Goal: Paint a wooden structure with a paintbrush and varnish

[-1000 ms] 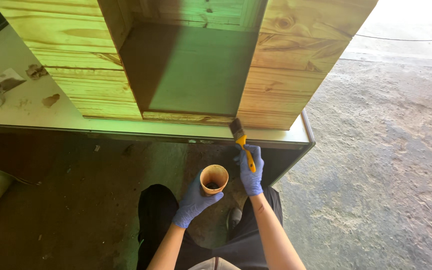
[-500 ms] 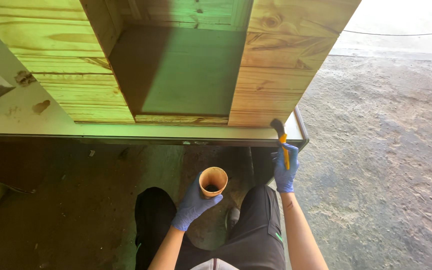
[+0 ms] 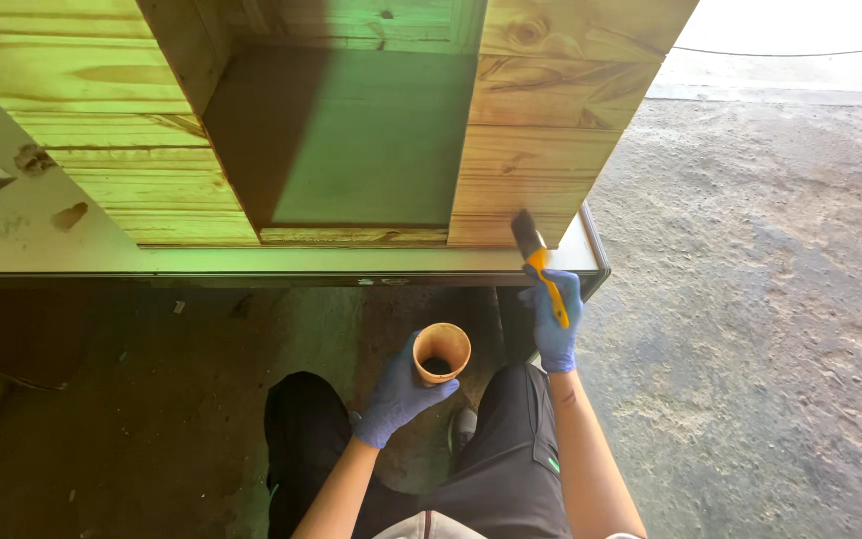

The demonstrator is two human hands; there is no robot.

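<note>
above the right hand, its gripped paintbrush has swung back onto the wooden cabinet's lower corner; left hand stays wrapped round the cup.

Pretty uneven light here. Daylight pours in from the upper right, so the concrete floor is bright and the top right corner is blown out white. The wooden cabinet has an odd green cast, and its recess sits half in shadow. Under the white table it's dim. Everything's sharp, with slight wide-angle stretch at the edges.
</note>
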